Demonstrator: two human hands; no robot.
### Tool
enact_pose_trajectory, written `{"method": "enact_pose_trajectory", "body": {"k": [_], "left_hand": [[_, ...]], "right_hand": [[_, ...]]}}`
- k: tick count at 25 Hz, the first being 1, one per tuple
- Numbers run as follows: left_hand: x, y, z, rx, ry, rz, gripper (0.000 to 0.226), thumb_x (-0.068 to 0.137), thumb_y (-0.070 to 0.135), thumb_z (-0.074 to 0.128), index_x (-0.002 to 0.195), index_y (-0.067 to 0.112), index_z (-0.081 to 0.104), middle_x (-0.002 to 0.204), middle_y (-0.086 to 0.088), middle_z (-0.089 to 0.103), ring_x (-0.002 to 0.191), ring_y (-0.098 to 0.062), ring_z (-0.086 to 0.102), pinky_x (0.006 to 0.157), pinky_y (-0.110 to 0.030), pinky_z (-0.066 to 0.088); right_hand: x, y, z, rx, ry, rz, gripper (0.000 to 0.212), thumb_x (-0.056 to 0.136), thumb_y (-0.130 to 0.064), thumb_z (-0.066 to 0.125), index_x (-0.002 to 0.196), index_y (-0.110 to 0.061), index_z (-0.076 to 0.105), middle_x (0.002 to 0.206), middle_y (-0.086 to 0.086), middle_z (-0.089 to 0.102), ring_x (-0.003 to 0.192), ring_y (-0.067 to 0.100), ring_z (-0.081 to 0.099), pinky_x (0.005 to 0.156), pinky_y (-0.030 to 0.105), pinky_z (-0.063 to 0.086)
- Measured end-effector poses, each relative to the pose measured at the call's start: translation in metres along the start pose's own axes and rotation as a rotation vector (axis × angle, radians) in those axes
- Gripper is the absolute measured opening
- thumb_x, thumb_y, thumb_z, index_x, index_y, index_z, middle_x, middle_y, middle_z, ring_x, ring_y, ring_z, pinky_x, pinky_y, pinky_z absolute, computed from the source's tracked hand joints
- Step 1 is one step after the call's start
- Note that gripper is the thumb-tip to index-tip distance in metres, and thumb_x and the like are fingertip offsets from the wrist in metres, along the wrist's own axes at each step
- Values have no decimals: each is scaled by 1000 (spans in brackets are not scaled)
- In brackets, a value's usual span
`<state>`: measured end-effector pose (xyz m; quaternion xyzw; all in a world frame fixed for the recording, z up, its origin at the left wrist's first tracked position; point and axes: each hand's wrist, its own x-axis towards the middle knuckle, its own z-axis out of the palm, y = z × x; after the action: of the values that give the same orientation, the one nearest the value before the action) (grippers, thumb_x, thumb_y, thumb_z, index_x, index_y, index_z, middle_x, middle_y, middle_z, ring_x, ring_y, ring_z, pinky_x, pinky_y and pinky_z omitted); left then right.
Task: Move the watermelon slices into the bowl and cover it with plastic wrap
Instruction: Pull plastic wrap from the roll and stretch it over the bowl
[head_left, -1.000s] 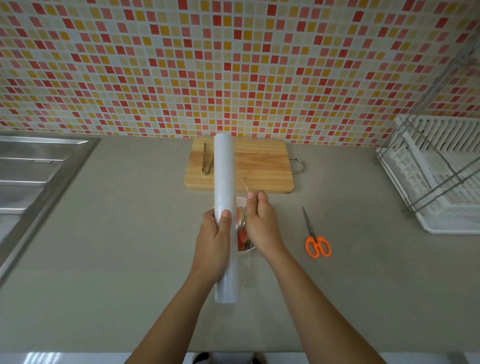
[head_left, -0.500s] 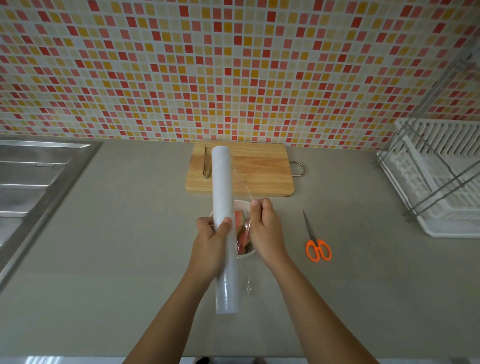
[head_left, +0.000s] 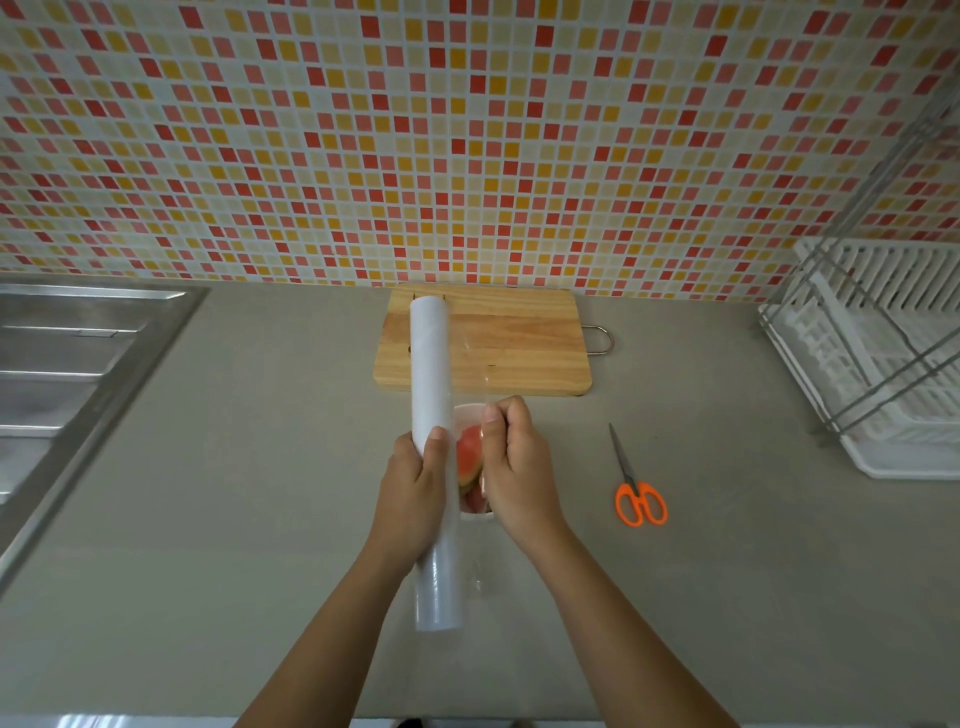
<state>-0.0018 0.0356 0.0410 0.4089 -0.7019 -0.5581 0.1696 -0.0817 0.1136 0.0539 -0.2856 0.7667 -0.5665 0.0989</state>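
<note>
My left hand (head_left: 415, 493) grips a long white roll of plastic wrap (head_left: 431, 374), held lengthwise above the counter. My right hand (head_left: 514, 462) pinches the clear film's free edge just right of the roll. A narrow strip of film spans the gap between them. Below the hands sits a white bowl (head_left: 467, 415) with red watermelon slices (head_left: 469, 451) in it, mostly hidden by both hands.
A wooden cutting board (head_left: 514, 343) lies behind the bowl against the tiled wall; the roll hides its left part. Orange-handled scissors (head_left: 636, 488) lie to the right. A white dish rack (head_left: 883, 364) stands far right, a steel sink (head_left: 62, 364) far left.
The roll has dropped lower and nearer to me. My right hand has drawn the film edge slightly away from the roll, showing more of the watermelon between the hands.
</note>
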Motion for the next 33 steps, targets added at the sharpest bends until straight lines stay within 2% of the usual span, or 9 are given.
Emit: {"method": "enact_pose_trajectory", "body": {"k": [4,9,12,16,19,24,28,30,33], "left_hand": [[3,0,-6,-52,-39,-32,33,92,58,39,101,28,48,96,2,63,84,-12,63,67,-29,48],[5,0,-8,-109,-117,-69,55,81,73,36,113,28,38,97,-6,64,86,-23,66,76,-42,55],[11,6,-5,-104,-139,-112,60,81,61,30,122,17,40,97,-5,60,84,-24,61,76,-44,51],[20,14,6,76,-117,-55,44,94,46,39,131,23,36,96,5,56,83,-15,59,62,-29,46],[23,13,16,218,-61,-19,39,95,46,41,123,19,46,94,4,56,80,-13,57,62,-28,43],[24,6,17,-323,-316,-136,29,97,33,40,110,12,55,82,-2,67,71,-17,65,59,-34,55],[27,4,16,-275,-280,-84,25,95,40,40,104,26,59,79,4,68,67,-11,65,58,-29,53],[30,8,13,-273,-286,-79,25,97,39,39,104,26,59,75,6,69,65,-10,65,57,-28,52],[34,13,4,-291,-291,-59,25,98,37,39,101,22,59,70,6,69,61,-12,65,53,-27,54]], "right_hand": [[3,7,-4,12,86,3,22,98,-23,40,76,-22,41,58,-10,49,55,1,48,53,19,35],[11,23,-3,25,117,105,24,98,-26,39,74,-23,41,59,-10,47,52,-2,48,51,14,35],[13,37,1,39,124,197,24,99,-27,37,78,-17,43,64,-8,48,57,-2,48,52,10,36],[18,52,2,78,180,293,24,99,-28,35,81,-15,45,67,-5,51,62,6,49,52,9,36],[20,61,-1,102,212,328,24,99,-28,36,81,-14,44,67,-5,50,62,6,49,51,10,36],[20,67,-10,149,252,318,28,99,-28,37,71,-24,39,62,-6,44,53,3,41,53,19,36],[10,58,-12,329,300,352,29,99,-38,31,75,-26,44,59,-10,49,48,-2,47,49,16,40],[1,56,-13,511,230,477,31,99,-42,29,89,-24,52,71,-6,59,56,1,57,49,17,45],[-20,56,-10,627,-99,614,34,98,-37,36,104,-13,60,90,4,68,75,10,65,58,18,51]]}}
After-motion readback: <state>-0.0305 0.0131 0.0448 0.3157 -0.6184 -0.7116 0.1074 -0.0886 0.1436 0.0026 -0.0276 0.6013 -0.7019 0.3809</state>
